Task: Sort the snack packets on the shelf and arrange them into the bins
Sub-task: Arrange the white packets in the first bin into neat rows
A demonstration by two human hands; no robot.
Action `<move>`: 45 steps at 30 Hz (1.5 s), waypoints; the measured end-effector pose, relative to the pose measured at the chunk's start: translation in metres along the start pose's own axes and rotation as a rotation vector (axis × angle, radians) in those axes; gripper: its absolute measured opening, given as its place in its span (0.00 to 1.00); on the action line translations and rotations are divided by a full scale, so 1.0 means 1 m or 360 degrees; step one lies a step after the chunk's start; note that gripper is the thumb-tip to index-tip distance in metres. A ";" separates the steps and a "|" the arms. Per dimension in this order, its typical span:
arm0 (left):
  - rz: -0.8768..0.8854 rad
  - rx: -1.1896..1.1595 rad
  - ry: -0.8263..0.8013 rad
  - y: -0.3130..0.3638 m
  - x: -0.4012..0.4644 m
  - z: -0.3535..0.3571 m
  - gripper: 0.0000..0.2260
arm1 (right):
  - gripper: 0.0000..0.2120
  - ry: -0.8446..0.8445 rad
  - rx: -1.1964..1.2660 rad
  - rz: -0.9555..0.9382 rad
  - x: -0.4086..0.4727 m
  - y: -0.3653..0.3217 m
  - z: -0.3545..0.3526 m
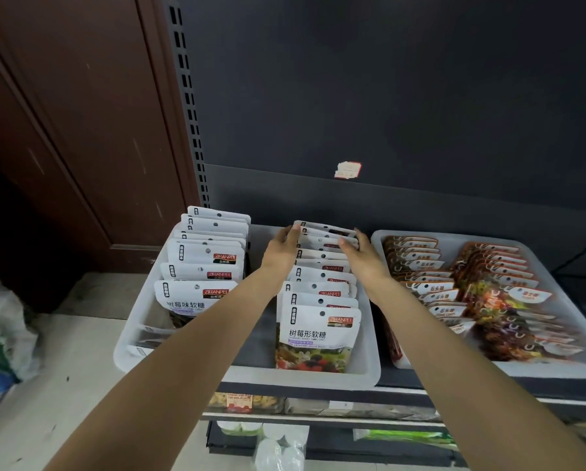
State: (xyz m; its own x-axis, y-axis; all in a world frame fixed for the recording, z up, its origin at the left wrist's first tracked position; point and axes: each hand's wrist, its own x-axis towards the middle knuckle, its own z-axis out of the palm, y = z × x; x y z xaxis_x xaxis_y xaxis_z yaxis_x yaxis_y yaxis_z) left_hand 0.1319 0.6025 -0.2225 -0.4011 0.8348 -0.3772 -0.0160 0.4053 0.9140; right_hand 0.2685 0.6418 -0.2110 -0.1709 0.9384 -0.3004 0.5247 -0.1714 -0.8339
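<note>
My left grip (282, 244) and right grip (360, 250) pinch the rearmost white snack packet (325, 229) by its two sides, at 12 o'clock in the right-hand row of the white bin (237, 377). A second bin (556, 277) adjoins at 3 o'clock, on the shelf (403, 392).

Dim, flat indoor light; the dark back panel (386, 96) swallows detail, edges bow outward, and everything looks slightly soft.
</note>
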 end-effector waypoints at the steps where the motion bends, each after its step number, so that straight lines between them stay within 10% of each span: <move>1: -0.0026 -0.0005 -0.0003 0.001 -0.002 0.001 0.23 | 0.28 0.0006 -0.0007 0.0006 0.000 0.000 0.000; 16: -0.0177 -0.0714 -0.0516 -0.030 -0.040 0.000 0.26 | 0.25 -0.0069 0.0537 -0.0166 -0.057 0.024 0.016; 45: 0.0165 -0.0256 -0.0368 -0.045 -0.068 -0.011 0.27 | 0.23 0.0016 0.0083 -0.0301 -0.089 0.040 0.015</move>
State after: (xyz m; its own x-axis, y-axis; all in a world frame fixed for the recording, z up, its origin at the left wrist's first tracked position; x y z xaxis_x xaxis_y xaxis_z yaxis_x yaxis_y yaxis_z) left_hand 0.1500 0.5236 -0.2362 -0.1890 0.9389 -0.2877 -0.1383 0.2646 0.9544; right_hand 0.2925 0.5473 -0.2244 -0.2539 0.9582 -0.1315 0.4402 -0.0066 -0.8979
